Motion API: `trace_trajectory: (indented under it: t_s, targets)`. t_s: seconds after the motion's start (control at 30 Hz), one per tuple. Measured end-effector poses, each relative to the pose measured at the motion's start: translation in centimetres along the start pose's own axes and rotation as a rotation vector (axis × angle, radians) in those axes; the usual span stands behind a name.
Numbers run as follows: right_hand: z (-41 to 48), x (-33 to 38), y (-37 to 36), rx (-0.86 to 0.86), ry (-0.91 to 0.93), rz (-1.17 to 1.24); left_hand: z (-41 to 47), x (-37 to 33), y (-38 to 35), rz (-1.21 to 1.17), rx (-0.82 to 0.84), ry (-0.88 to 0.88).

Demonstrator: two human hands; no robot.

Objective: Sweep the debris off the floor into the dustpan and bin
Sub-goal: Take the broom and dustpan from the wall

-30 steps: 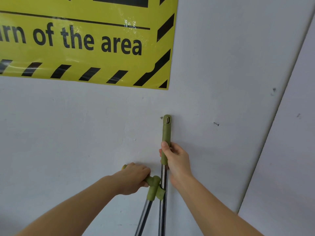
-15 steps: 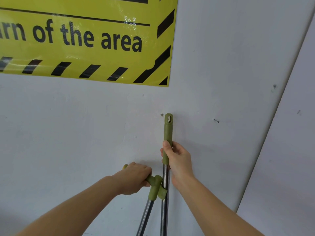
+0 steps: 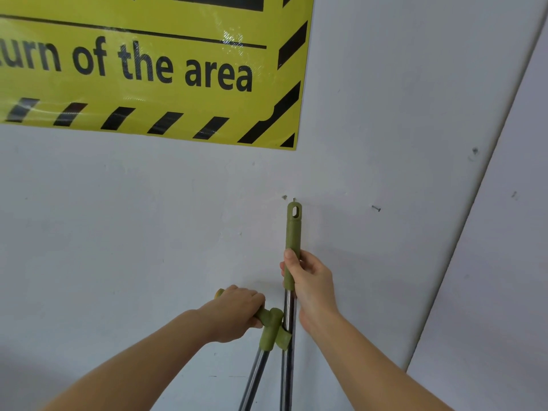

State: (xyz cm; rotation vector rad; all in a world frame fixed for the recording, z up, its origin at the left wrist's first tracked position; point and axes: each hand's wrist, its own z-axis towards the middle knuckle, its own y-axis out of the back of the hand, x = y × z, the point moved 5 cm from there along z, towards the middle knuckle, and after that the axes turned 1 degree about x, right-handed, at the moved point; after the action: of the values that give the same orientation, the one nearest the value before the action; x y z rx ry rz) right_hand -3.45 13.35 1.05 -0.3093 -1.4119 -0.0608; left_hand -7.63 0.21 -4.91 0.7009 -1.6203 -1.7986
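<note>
Right hand (image 3: 308, 280): wrapped around the green grip of the broom handle (image 3: 292, 232), thumb laid up along it.
Left hand (image 3: 237, 314): closed over the dustpan handle (image 3: 268, 317), the green crossbar just left of the broom pole.
Clip (image 3: 280, 336): green, joins dustpan pole (image 3: 255, 378) to broom pole; looks still engaged.
Hang hole (image 3: 295, 211): at top of broom handle, just below a small nail (image 3: 294, 199) in the wall (image 3: 118, 232); appears off the nail.
Second nail (image 3: 376, 208): further right, bare.
Sign (image 3: 148, 69): yellow, black hazard stripes, above and left, well apart from both hands.
Broom head, dustpan tray, floor, debris, bin: out of view below.
Step in hand (judged): taking the set down from the wall, ahead of any sweeping.
Risk 1: handle tip close to nail; lifting again could snag the hole or scrape the wall.
Risk 2: pulling the two poles apart with clip engaged could release it suddenly and swing one pole loose.
Risk 3: lower ends unseen; could knock something near the floor while turning away.
Risk 4: right-hand hold sits high on a long pole, so the lower end may pendulum.
</note>
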Motion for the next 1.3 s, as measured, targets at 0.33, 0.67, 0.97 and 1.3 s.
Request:
trace_trajectory:
  t_s: [0.33, 0.67, 0.97, 1.3]
  targets:
    - [-1.9, -0.5, -0.2, 0.031, -0.015, -0.031, -1.9, -0.6, -0.4, 0.010, 0.018, 0.045]
    - [-4.4, -0.3, -1.9, 0.102, -0.002, -0.044, -5.2, -0.7, -0.2, -0.005, 0.036, 0.108]
    - [-6.7, -0.5, -4.9, 0.194, -0.011, -0.035, -9.6, -0.1, 0.6, -0.014, 0.040, 0.217]
    - [-10.5, -0.7, -7.0, 0.310, -0.026, -0.010, -15.0, -0.4, 1.1, 0.058, 0.064, 0.344]
